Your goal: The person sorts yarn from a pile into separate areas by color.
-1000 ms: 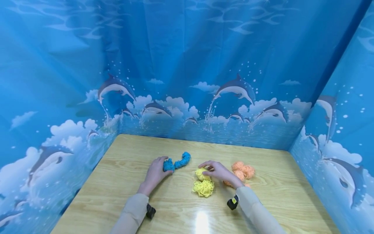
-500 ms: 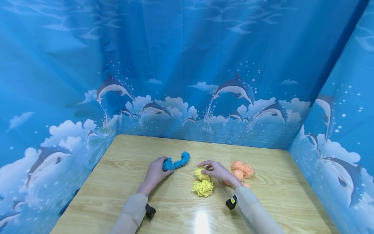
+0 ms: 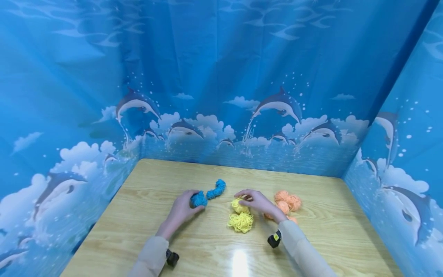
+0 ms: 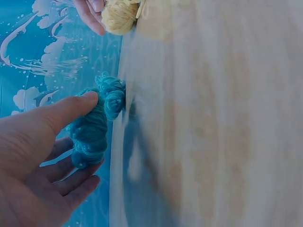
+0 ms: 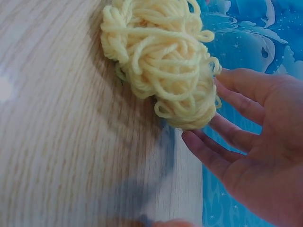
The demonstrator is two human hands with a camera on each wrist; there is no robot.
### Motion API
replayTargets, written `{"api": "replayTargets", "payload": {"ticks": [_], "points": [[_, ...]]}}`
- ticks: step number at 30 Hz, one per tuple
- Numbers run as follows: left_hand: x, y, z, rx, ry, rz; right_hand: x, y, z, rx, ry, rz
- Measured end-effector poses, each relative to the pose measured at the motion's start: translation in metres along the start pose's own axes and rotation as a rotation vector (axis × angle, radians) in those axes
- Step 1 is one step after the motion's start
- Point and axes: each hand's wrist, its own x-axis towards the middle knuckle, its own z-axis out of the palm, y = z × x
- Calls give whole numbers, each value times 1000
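Note:
My left hand (image 3: 182, 207) grips a fuzzy blue yarn bundle (image 3: 199, 199) between thumb and fingers. The left wrist view shows the thumb (image 4: 87, 100) over the front of this blue bundle (image 4: 90, 130), the other fingers behind it. A second, longer blue yarn bundle (image 3: 216, 189) lies just beyond, slightly bent. My right hand (image 3: 257, 201) has its thumb and fingers around a yellow yarn ball (image 3: 239, 206); in the right wrist view the fingertips meet its side (image 5: 189, 109). A looser, loopy yellow yarn bundle (image 3: 240, 222) lies against that ball on the near side.
Several peach yarn balls (image 3: 288, 202) sit right of my right hand, partly hidden by the forearm. The wood-grain table (image 3: 204, 250) runs back to a blue dolphin-print curtain (image 3: 221, 96), which also hangs along both sides.
My left hand has shifted slightly left and nearer with its blue bundle, and a small gap now shows between the two blue bundles. My right hand stays at the yellow ball.

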Motion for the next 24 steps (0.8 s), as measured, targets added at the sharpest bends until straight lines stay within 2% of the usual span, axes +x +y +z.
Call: {"api": "replayTargets", "payload": {"ticks": [10, 24], "points": [[-14, -5, -1, 17, -31, 23, 1, -1, 1, 10, 16, 27], [-30, -11, 1, -8, -49, 71, 5, -5, -2, 18, 88, -8]]}}
